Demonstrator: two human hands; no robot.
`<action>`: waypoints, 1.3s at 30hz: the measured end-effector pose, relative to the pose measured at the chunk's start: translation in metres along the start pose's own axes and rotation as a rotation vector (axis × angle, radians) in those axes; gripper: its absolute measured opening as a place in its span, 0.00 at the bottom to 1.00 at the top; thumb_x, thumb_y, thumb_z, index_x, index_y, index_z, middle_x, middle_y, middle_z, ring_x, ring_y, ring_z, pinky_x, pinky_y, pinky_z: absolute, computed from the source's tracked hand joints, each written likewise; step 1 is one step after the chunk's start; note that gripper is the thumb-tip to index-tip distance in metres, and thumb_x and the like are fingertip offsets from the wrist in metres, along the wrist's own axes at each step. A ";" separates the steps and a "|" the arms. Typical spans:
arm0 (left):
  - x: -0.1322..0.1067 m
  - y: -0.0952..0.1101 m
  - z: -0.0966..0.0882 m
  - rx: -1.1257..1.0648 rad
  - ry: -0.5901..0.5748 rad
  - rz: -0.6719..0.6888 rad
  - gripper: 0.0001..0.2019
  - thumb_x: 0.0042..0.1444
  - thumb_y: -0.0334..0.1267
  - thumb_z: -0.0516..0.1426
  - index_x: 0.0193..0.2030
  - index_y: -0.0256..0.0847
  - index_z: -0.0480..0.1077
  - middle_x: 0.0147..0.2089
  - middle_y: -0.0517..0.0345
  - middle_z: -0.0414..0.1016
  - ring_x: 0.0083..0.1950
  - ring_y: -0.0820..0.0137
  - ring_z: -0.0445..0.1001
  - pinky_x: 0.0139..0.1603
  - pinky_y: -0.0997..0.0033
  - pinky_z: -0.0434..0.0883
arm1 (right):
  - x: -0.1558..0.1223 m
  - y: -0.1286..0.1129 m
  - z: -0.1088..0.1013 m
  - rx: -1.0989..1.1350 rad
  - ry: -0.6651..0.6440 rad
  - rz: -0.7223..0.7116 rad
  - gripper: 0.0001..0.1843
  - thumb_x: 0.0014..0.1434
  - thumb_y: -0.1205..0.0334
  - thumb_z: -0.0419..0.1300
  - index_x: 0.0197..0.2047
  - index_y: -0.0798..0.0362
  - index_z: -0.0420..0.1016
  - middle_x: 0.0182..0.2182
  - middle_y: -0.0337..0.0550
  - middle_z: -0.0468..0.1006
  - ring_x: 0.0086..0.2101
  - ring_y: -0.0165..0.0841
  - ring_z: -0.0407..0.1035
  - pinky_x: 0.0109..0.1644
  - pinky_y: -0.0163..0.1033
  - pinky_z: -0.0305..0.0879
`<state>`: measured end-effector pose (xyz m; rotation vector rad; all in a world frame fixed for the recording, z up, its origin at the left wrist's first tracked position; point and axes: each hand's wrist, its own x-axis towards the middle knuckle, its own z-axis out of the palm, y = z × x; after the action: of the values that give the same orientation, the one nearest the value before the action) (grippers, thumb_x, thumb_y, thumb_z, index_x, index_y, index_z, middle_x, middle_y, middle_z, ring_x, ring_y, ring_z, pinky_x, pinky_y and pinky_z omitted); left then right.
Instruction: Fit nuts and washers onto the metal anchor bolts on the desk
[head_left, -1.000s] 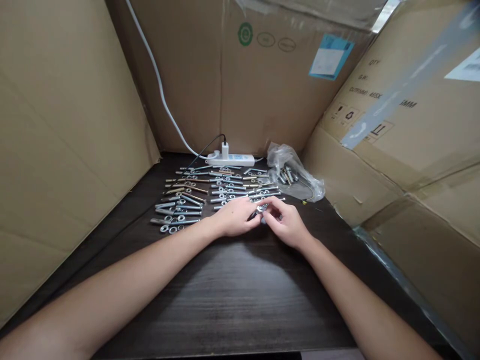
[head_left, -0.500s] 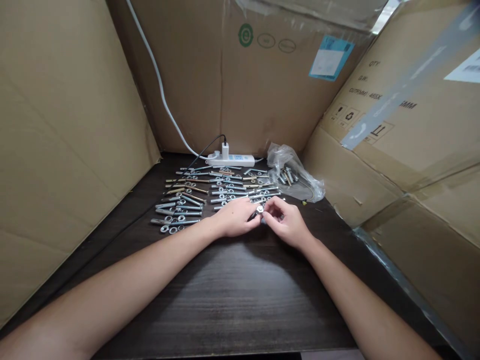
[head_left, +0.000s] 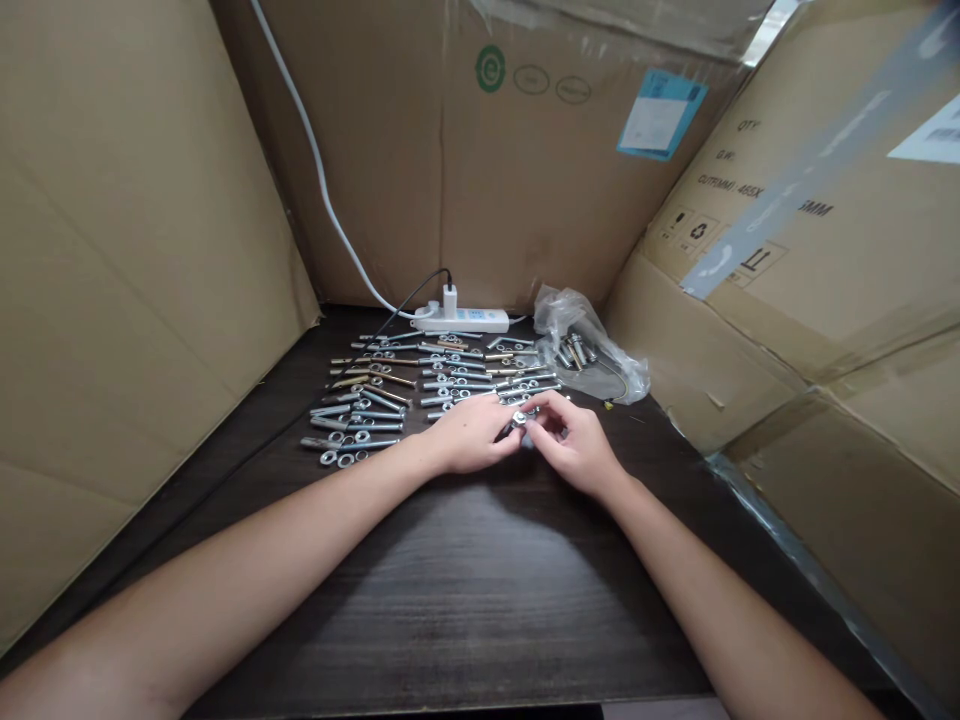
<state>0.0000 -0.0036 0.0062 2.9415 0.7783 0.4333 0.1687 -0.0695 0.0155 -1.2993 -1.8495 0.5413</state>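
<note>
My left hand (head_left: pixel 471 436) and my right hand (head_left: pixel 573 446) meet over the dark wooden table (head_left: pixel 465 590). Both pinch a small metal bolt with a washer or nut (head_left: pixel 519 420) between their fingertips. Just beyond the hands lie rows of several bolts, sleeves and washers (head_left: pixel 420 385) spread on the table. The bolt's shaft is mostly hidden by my fingers.
A clear plastic bag with more bolts (head_left: pixel 585 345) lies at the back right. A white power strip (head_left: pixel 461 320) with a plugged charger and white cable sits against the back cardboard wall (head_left: pixel 450 150). Cardboard boxes stand on the left (head_left: pixel 112 300) and right (head_left: pixel 810 280).
The hands stay together on the small bolt; the right fingers have shifted slightly around it. Nothing else has moved.
</note>
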 end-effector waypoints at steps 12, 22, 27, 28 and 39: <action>-0.001 -0.001 0.001 -0.016 -0.005 -0.014 0.13 0.61 0.41 0.46 0.36 0.39 0.68 0.29 0.54 0.69 0.33 0.65 0.67 0.33 0.68 0.63 | 0.000 0.001 0.002 -0.017 -0.033 -0.001 0.09 0.56 0.62 0.56 0.42 0.53 0.69 0.22 0.35 0.68 0.21 0.26 0.58 0.26 0.32 0.56; 0.000 -0.002 0.001 -0.009 -0.017 -0.016 0.13 0.62 0.41 0.46 0.36 0.39 0.68 0.30 0.54 0.70 0.34 0.64 0.68 0.34 0.68 0.64 | 0.001 0.001 0.002 -0.015 -0.010 0.015 0.09 0.57 0.56 0.58 0.37 0.53 0.67 0.21 0.34 0.67 0.21 0.26 0.58 0.25 0.32 0.56; 0.000 -0.001 0.001 0.002 -0.005 -0.004 0.13 0.62 0.40 0.45 0.35 0.39 0.67 0.29 0.55 0.70 0.33 0.66 0.67 0.34 0.69 0.63 | 0.001 0.000 0.001 -0.003 -0.014 0.013 0.09 0.58 0.58 0.56 0.40 0.53 0.69 0.22 0.35 0.68 0.21 0.27 0.59 0.27 0.32 0.57; 0.000 -0.001 0.001 0.009 -0.003 -0.003 0.14 0.62 0.41 0.45 0.35 0.38 0.67 0.29 0.55 0.70 0.33 0.66 0.67 0.34 0.68 0.63 | 0.001 -0.001 0.001 -0.004 -0.017 0.006 0.09 0.59 0.58 0.55 0.41 0.53 0.69 0.22 0.35 0.68 0.22 0.27 0.60 0.27 0.32 0.57; -0.001 -0.001 0.002 -0.037 0.005 -0.015 0.12 0.61 0.40 0.46 0.35 0.39 0.68 0.28 0.55 0.69 0.32 0.65 0.67 0.34 0.68 0.64 | 0.001 -0.001 0.000 -0.015 -0.018 0.000 0.09 0.58 0.58 0.56 0.40 0.53 0.70 0.21 0.35 0.68 0.21 0.27 0.59 0.26 0.32 0.57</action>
<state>-0.0003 -0.0035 0.0041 2.8995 0.7838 0.4496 0.1680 -0.0688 0.0163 -1.3077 -1.8716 0.5415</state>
